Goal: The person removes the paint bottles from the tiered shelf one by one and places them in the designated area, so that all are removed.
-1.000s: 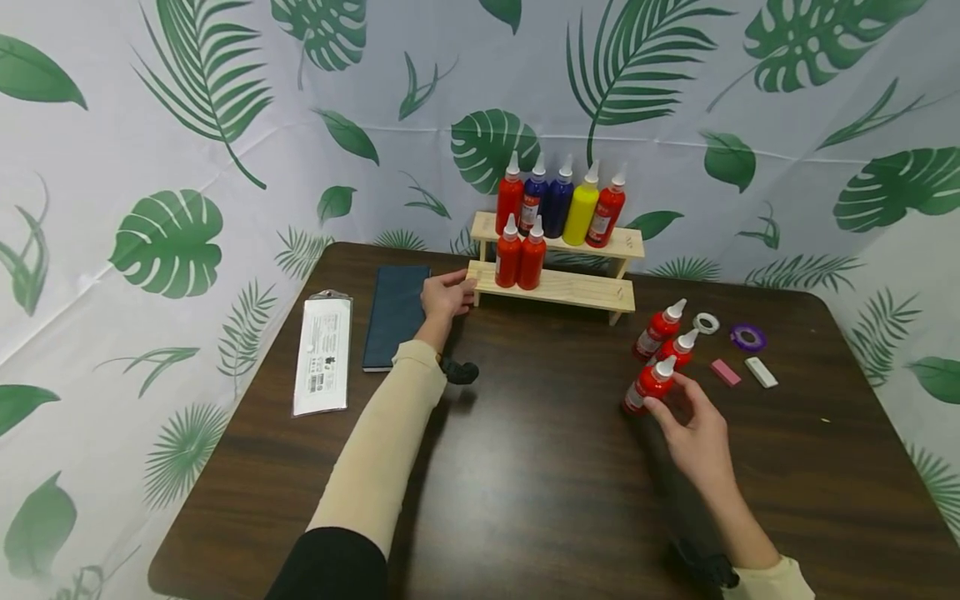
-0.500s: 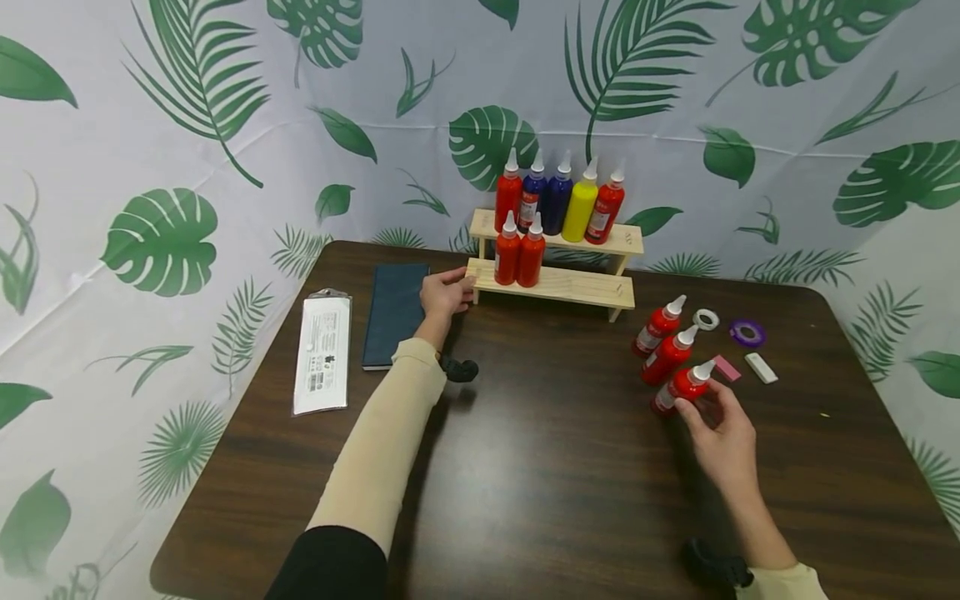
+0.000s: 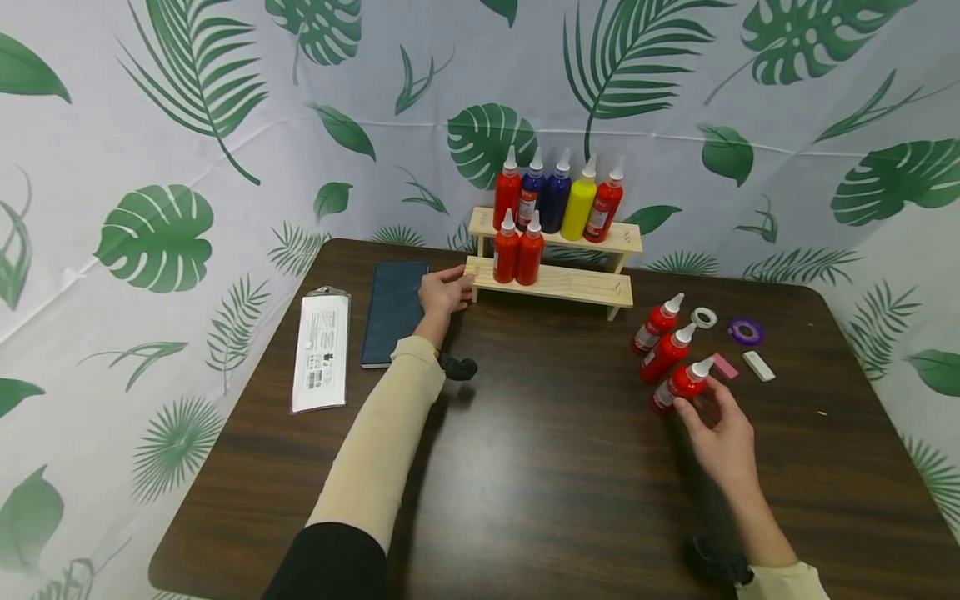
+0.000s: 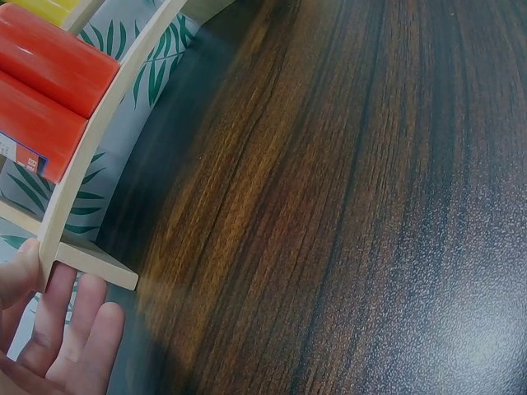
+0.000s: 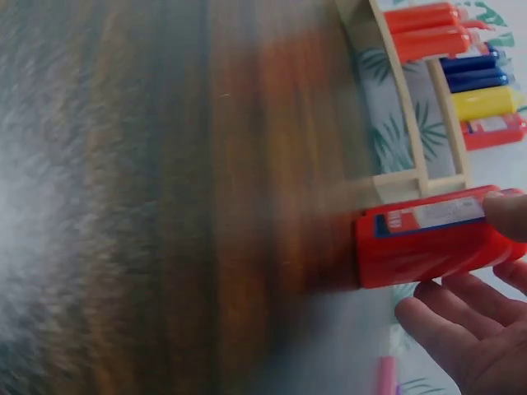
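My left hand (image 3: 444,297) pinches the left end of the lower board of a two-step wooden rack (image 3: 577,284). In the left wrist view the thumb lies on the board and the fingers (image 4: 78,325) are beneath it. At the right, my right hand (image 3: 723,437) holds a red squeeze bottle (image 3: 681,385) with a white nozzle, close over the table and upright. The thumb (image 5: 506,216) presses on the bottle near its shoulder in the right wrist view. Two similar red bottles, a middle one (image 3: 664,357) and a farther one (image 3: 656,325), stand just behind it.
On the rack's upper step stand red, blue and yellow bottles (image 3: 579,208); two red ones (image 3: 517,257) stand below. White tape (image 3: 704,317), purple tape (image 3: 746,331), a pink eraser (image 3: 723,365) and a white eraser (image 3: 758,366) lie right. A dark notebook (image 3: 393,314) and white packet (image 3: 321,352) lie left.
My right hand has moved the red squeeze bottle to the right, away from the two others, then held it there. My left hand has stayed at the rack's end.
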The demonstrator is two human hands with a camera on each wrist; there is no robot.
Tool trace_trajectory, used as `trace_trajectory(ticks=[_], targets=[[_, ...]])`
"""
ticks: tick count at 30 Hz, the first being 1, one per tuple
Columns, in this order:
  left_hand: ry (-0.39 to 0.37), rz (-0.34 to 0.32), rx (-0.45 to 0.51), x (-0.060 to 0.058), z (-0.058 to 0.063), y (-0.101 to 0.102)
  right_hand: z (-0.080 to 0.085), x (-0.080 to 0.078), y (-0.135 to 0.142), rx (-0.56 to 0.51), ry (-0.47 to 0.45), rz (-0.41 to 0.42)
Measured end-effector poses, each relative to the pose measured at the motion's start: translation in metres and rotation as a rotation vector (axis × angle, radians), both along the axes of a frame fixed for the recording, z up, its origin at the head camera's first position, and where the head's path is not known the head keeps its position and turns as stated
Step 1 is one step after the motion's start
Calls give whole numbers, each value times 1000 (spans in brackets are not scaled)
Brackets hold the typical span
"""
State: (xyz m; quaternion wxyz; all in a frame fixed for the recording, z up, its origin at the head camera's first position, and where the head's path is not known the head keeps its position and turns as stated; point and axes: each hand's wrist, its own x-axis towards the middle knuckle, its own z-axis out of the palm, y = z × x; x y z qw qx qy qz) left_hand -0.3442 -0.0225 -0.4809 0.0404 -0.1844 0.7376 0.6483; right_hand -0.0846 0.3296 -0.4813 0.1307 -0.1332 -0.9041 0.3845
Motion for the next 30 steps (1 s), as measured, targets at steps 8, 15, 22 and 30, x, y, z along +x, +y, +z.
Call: trace_trajectory(ticks=[8, 15, 22, 30], targets=[[3, -11, -4, -1, 0, 0, 34, 6, -9, 28, 200, -75], [0, -16, -2, -1, 0, -2, 75, -7, -42, 104, 576, 17], [3, -3, -11, -2, 0, -4, 76, -67, -88, 98, 438, 263], [12, -7, -21, -3, -2, -2, 59, -164, -126, -43, 105, 394]])
